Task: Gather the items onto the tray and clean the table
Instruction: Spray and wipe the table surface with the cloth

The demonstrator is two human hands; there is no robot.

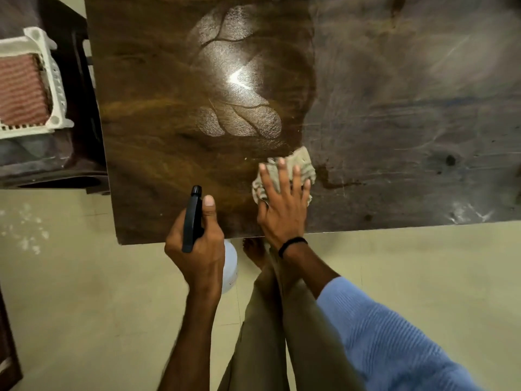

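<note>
My right hand [284, 204] presses flat, fingers spread, on a crumpled beige cloth [303, 163] near the front edge of the dark wooden table [158, 122]. The table's left half looks wet and glossy with spray patches; its right half is dull and streaked. My left hand [197, 244] grips a spray bottle, with its black trigger head [193, 218] above my fingers and the white bottle body [229, 266] below the table edge. The white tray [53, 80] stands off to the left on another surface.
The tray holds a red-and-white striped item [22, 91] and rests on a dark piece of furniture [76, 108] left of the table. Pale tiled floor [84, 292] lies below, and my legs and a bare foot [253, 249] stand by the table's front edge.
</note>
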